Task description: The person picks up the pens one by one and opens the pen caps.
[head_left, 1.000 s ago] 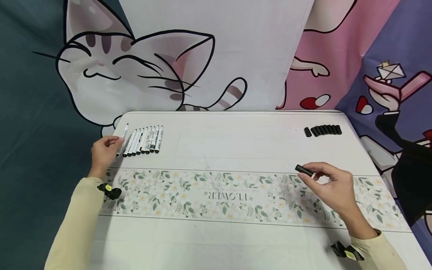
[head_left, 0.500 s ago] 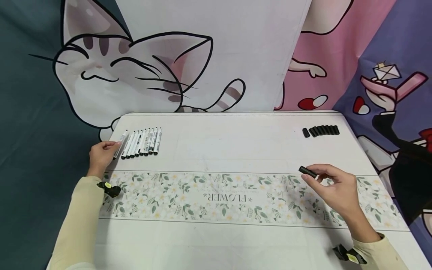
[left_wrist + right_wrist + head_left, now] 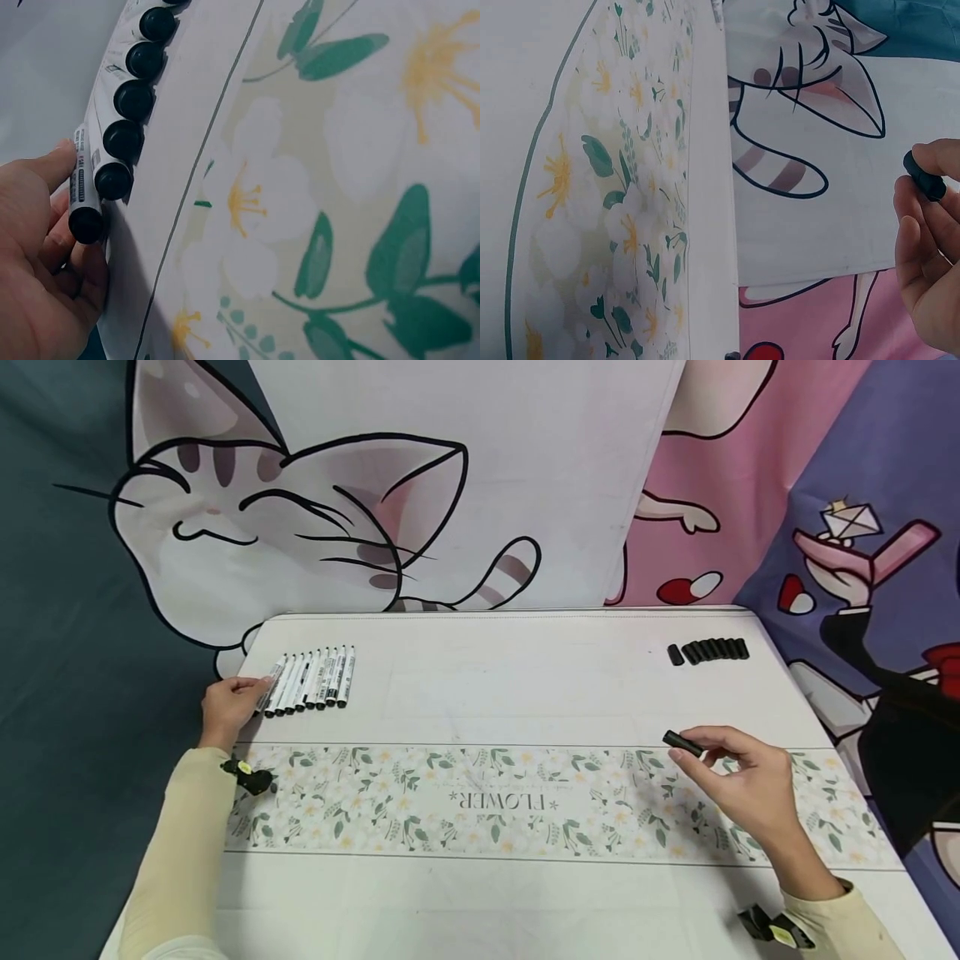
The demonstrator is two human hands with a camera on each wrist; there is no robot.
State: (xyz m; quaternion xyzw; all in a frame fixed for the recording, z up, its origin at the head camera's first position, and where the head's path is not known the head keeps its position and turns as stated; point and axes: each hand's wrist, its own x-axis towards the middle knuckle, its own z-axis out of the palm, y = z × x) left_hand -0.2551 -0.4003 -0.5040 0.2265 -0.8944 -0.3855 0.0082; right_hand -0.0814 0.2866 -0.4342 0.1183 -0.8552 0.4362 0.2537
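At the left of the table, my left hand (image 3: 227,710) pinches a white marker (image 3: 84,184) between thumb and fingers, beside the leftmost of a row of uncapped white markers (image 3: 311,681). In the left wrist view its black end points toward the camera, close against the neighbouring marker. Over the flowered band on the right, my right hand (image 3: 750,777) holds a short black marker cap (image 3: 682,743) between thumb and fingertips. The same cap (image 3: 925,177) shows in the right wrist view, raised off the table.
A row of black caps (image 3: 716,650) lies at the back right of the white table (image 3: 480,902), with a single cap (image 3: 675,655) slightly apart on its left. Behind the table's far edge hangs a cartoon cat cloth (image 3: 480,527).
The left hand has drawn its marker toward me and then rightward against the row, closing the gap. The right hand with the cap has hardly moved. The view has shifted slightly.
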